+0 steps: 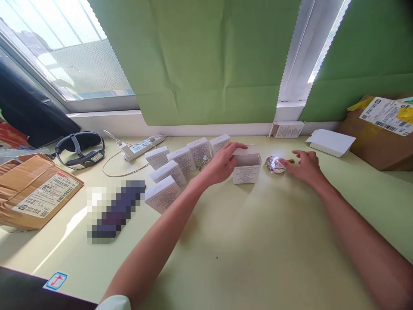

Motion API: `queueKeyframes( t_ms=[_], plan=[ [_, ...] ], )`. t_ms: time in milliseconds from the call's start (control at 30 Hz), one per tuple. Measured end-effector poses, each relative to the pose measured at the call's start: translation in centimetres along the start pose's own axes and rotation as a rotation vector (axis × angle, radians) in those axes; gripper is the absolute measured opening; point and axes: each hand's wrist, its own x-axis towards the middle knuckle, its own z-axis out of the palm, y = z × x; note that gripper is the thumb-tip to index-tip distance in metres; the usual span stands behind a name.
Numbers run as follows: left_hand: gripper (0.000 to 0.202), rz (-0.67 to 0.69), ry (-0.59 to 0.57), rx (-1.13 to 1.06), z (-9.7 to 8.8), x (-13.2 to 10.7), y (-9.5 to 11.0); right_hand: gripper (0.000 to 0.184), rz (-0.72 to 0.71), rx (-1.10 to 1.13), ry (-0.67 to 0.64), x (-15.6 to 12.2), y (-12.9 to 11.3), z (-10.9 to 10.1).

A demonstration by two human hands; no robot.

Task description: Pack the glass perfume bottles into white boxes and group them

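An open white carton (247, 174) stands upright with its top flap raised. My left hand (221, 165) is at its left side, fingers bent over the flap and the thumb by the near edge. To the right, a shiny silver foil-like packet (275, 165) lies on the table. My right hand (305, 168) is beside it, thumb at the packet's right edge and fingers spread. Left of the carton, several closed white boxes (181, 160) stand in rows. Another shiny silver item (204, 162) sits partly hidden behind my left hand.
A power strip (142, 147) with a cable, a headband device (80, 150) and a cardboard box (38, 193) are on the left. A blurred dark object (119, 211) lies nearer. At the right are a white box (331, 142) and a large brown carton (380, 137).
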Motion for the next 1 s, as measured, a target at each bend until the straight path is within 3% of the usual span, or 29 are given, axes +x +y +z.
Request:
queueKeyframes(
  t_ms=[67,133,267,400,467,567,733,1000],
  plan=[
    [0.049,0.008,0.013,0.022,0.2,0.0,-0.2,0.062,-0.120,0.086,-0.090,-1.0,-1.6,-0.8],
    [0.051,-0.003,0.041,0.006,0.3,0.0,-0.7,0.054,-0.227,0.152,-0.277,-1.9,-3.0,-1.2],
    [0.053,-0.181,0.108,-0.253,0.5,0.4,-2.1,0.080,-0.326,0.312,-0.740,-3.3,-4.2,-1.3],
    [0.040,-0.486,0.212,-0.790,0.4,0.7,-2.9,0.097,-0.333,0.472,-0.899,-4.3,-5.5,-2.7],
    [0.035,-0.584,0.212,-1.003,0.5,0.8,-3.0,0.096,-0.383,0.545,-0.913,-4.9,-6.4,-3.9],
    [0.034,-0.650,0.140,-1.152,1.2,0.9,-3.1,0.091,-0.472,0.616,-0.854,-5.8,-7.7,-5.2],
    [0.034,-0.672,0.049,-1.223,2.3,0.8,-3.1,0.069,-0.544,0.610,-0.758,-6.4,-8.4,-5.6],
    [0.031,-0.669,-0.040,-1.244,2.5,0.6,-2.2,0.061,-0.579,0.549,-0.727,-7.8,-9.9,-6.2]
  ],
)
